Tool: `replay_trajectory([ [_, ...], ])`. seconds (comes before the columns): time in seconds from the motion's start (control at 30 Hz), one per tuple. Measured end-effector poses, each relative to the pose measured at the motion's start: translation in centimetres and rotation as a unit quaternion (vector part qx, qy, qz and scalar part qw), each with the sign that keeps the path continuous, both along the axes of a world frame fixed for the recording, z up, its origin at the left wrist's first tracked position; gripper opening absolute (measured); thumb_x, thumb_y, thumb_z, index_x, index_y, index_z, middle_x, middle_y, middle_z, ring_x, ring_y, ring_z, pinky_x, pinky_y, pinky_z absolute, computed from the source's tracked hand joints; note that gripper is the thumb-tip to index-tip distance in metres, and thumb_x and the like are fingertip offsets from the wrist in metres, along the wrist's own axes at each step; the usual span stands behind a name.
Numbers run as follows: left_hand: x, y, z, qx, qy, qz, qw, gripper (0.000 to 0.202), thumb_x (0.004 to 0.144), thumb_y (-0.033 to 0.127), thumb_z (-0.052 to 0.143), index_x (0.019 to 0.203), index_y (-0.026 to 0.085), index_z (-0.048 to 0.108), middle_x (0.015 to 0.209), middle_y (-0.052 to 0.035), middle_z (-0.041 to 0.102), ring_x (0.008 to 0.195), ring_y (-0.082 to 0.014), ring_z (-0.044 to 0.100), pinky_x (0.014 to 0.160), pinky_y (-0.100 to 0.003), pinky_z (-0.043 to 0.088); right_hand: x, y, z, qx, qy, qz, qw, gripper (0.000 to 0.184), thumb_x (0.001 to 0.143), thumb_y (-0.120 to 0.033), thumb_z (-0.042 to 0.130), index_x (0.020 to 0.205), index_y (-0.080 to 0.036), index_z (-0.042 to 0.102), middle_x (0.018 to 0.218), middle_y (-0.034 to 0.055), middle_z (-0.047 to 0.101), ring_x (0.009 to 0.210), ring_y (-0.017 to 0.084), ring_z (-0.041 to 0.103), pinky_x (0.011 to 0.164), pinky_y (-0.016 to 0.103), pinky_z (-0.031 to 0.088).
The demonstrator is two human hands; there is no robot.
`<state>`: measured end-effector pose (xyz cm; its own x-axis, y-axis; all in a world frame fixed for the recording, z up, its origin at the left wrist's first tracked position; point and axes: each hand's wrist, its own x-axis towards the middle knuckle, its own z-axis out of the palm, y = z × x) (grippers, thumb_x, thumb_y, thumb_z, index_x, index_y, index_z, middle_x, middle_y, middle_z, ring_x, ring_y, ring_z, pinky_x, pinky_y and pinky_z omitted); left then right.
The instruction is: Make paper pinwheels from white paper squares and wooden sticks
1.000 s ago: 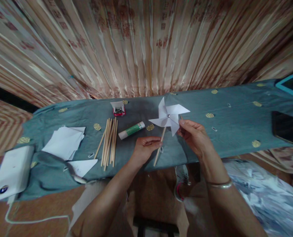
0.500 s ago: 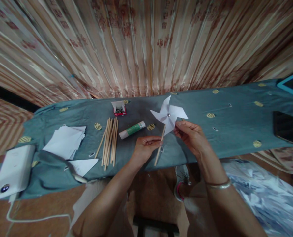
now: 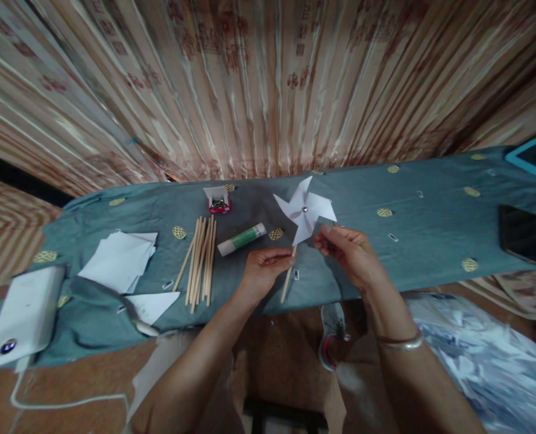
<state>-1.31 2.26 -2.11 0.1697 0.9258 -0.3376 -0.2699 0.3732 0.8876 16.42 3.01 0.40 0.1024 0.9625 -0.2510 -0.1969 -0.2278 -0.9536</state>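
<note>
A white paper pinwheel (image 3: 304, 211) with a shiny metal pin at its centre stands over the table on a thin wooden stick (image 3: 287, 283). My left hand (image 3: 268, 271) pinches that stick just below the paper blades. Beside the lower right blade is my right hand (image 3: 344, 250), its fingers curled in and a small gap apart from the paper; nothing shows in them. A silver bangle sits on the right wrist. Left of the pinwheel lies a glue stick (image 3: 242, 239) with a green label.
Several wooden sticks (image 3: 201, 262) lie side by side, with an open red box (image 3: 219, 202) of metal pins behind them. Further left are stacked white paper sheets (image 3: 114, 259), scissors (image 3: 143, 325) and a white power bank (image 3: 26, 316). A dark phone (image 3: 523, 234) lies right.
My right hand has let go of the blade and drawn slightly away. The pinwheel has turned a little and shifted slightly left, and its blades now cover the stick's top.
</note>
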Motion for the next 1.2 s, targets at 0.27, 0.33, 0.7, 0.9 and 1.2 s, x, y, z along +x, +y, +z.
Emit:
replay_trajectory([
  [0.27,0.0,-0.3,-0.1,-0.008,0.001,-0.021,1.0,0.025,0.049,0.025,0.085,0.071,0.017,0.078,0.069,-0.0021,0.074,0.063,-0.0138,0.063,0.069,-0.027,0.051,3.4,0.8,-0.1,0.091,-0.078,-0.191,0.974,0.035,0.058,-0.051,0.083,0.057,-0.019,0.07,0.056,-0.001,0.065,0.048,0.006,0.049,0.047,0.019,0.037],
  [0.33,0.2,-0.6,-0.2,-0.022,-0.006,-0.038,0.999,0.025,0.048,0.025,0.085,0.071,0.017,0.078,0.067,-0.0019,0.073,0.061,-0.0132,0.062,0.066,-0.026,0.05,3.6,1.0,-0.2,0.122,-0.096,-0.223,0.962,0.033,0.06,-0.051,0.082,0.059,-0.02,0.07,0.062,-0.001,0.068,0.054,0.007,0.053,0.053,0.02,0.041],
  [0.7,0.4,-1.3,-0.6,-0.006,0.037,-0.103,0.994,0.022,0.054,0.028,0.083,0.072,0.017,0.078,0.063,-0.002,0.071,0.056,-0.0112,0.056,0.057,-0.022,0.042,2.4,1.2,0.1,0.075,-0.022,-0.108,0.991,0.03,0.06,-0.051,0.081,0.066,-0.023,0.073,0.058,-0.0026,0.064,0.048,0.01,0.048,0.045,0.025,0.033],
  [0.9,0.4,-1.2,-0.9,-0.003,0.042,-0.102,0.994,0.023,0.055,0.028,0.083,0.073,0.016,0.078,0.063,-0.0023,0.071,0.056,-0.0118,0.057,0.058,-0.023,0.043,2.5,1.1,0.0,0.07,-0.004,-0.106,0.992,0.029,0.055,-0.048,0.085,0.06,-0.023,0.07,0.053,-0.0036,0.06,0.046,0.009,0.044,0.042,0.022,0.032],
  [1.2,0.5,-1.0,-0.9,-0.001,0.035,-0.086,0.996,0.022,0.053,0.028,0.083,0.071,0.016,0.077,0.061,-0.0023,0.071,0.055,-0.0114,0.057,0.057,-0.023,0.043,2.1,0.9,0.2,0.065,0.008,-0.103,0.993,0.03,0.054,-0.047,0.087,0.064,-0.023,0.073,0.053,-0.0039,0.062,0.046,0.008,0.049,0.043,0.021,0.035],
])
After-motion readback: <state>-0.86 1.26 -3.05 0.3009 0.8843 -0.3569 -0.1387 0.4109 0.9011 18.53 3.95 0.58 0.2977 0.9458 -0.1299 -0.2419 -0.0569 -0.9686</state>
